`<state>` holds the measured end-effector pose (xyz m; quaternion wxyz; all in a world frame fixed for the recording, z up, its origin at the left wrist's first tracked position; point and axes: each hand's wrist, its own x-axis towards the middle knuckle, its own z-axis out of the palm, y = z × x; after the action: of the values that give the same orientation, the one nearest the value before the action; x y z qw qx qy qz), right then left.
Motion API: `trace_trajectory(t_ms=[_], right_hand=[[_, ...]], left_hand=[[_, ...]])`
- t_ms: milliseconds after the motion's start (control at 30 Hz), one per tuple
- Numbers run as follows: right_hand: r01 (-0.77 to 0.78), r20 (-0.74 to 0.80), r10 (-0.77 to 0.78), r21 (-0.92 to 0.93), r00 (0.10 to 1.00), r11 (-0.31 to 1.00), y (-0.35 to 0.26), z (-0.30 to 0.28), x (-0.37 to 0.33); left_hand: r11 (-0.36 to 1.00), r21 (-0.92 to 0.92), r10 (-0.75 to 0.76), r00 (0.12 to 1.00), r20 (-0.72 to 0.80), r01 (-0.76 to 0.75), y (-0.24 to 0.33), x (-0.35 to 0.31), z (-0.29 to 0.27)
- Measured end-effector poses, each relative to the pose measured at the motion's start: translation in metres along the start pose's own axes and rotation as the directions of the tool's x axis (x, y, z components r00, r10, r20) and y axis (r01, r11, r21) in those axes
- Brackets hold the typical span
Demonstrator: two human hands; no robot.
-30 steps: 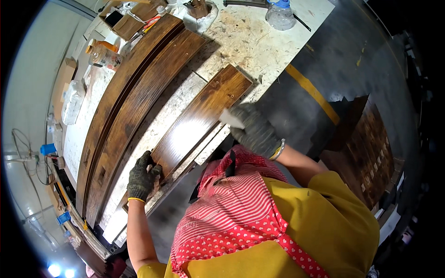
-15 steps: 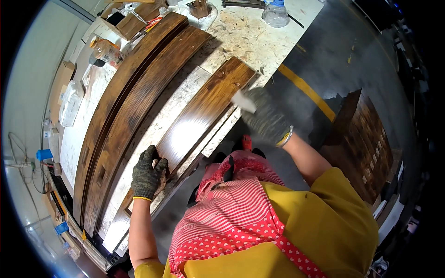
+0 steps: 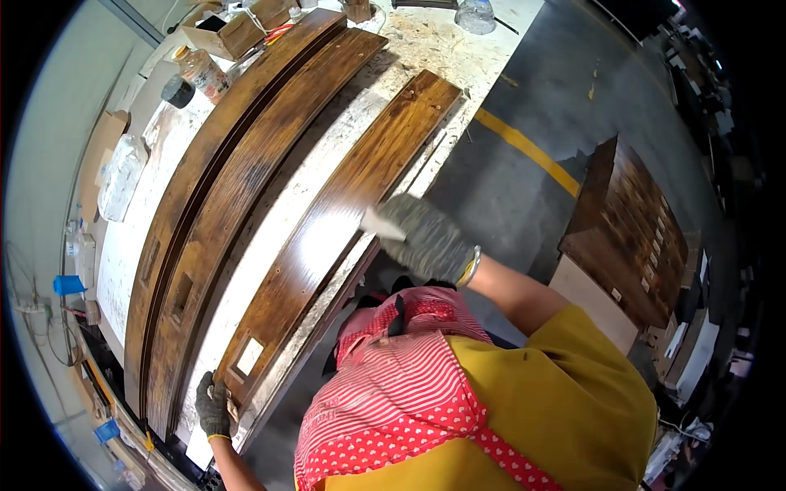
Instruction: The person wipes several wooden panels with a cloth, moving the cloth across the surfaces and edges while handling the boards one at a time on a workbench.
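My left hand (image 3: 214, 409), in a dark mottled knit glove, rests at the near left end of a flat brown wooden board (image 3: 344, 184). A crumpled brownish, cloth-like piece (image 3: 233, 419) shows at its palm side, held there while the fingers touch the board's end. My right hand (image 3: 426, 237), gloved alike, is closed on a thin pale flat piece (image 3: 381, 224) by the board's near long edge. Whether that piece touches the wood I cannot tell. A rectangular cutout (image 3: 250, 357) pierces the board near my left hand, and its glossy middle reflects light.
Two curved brown boards (image 3: 237, 155) lie beyond on the stained white table (image 3: 417, 45). Behind them stand a bottle (image 3: 201, 72), a dark jar (image 3: 178, 92) and a cardboard box (image 3: 237, 37). A clear jug (image 3: 475, 16) is at the far edge. A brown wooden piece (image 3: 626, 237) stands at right.
My left hand has slid down from the board's middle to its near end, uncovering the cutout. My right hand has moved left and nearer with the pale piece, away from the board's far end.
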<state>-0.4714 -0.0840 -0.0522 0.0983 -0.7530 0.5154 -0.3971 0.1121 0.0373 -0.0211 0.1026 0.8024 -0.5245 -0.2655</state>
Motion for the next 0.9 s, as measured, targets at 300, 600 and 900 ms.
trace_trajectory(t_ms=[300,600,900], right_hand=[[-0.208,-0.216,0.16,-0.22,0.963,0.953,0.092,-0.051,0.036],[-0.007,0.042,0.007,-0.006,0.999,1.0,-0.087,0.057,-0.024],[-0.236,-0.123,0.232,-0.021,0.965,0.972,-0.004,0.011,0.012]], left_hand=[[0.961,0.099,0.27,0.956,-0.112,-0.26,0.019,-0.009,0.013],[0.95,0.112,0.294,0.956,-0.013,-0.291,0.041,-0.012,0.004],[0.953,0.109,0.285,0.958,-0.008,-0.283,0.038,-0.014,0.006]])
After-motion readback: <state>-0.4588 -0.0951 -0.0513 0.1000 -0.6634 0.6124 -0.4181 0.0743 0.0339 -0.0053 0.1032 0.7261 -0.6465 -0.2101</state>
